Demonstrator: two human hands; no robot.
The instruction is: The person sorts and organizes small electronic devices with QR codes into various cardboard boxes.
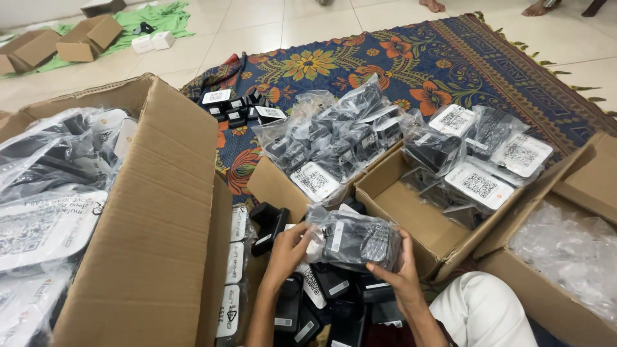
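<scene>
Fingers of both hands are clamped on a clear plastic bag of black devices point(357, 241): left hand point(288, 252) grips its left end, right hand point(397, 275) cups its lower right corner. Bag is held above a pile of loose black devices point(321, 302), just beside the near-left corner of an open cardboard box point(411, 225). More bagged units point(334, 138) fill the boxes beyond, on a patterned rug point(437, 58).

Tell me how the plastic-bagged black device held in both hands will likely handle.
The bagged black device probably feels rigid inside; its outline keeps shape between the left hand and right hand. The glossy, wrinkled plastic looks slippery and loose, so it may shift. Blocky form seems unlikely to roll.
</scene>
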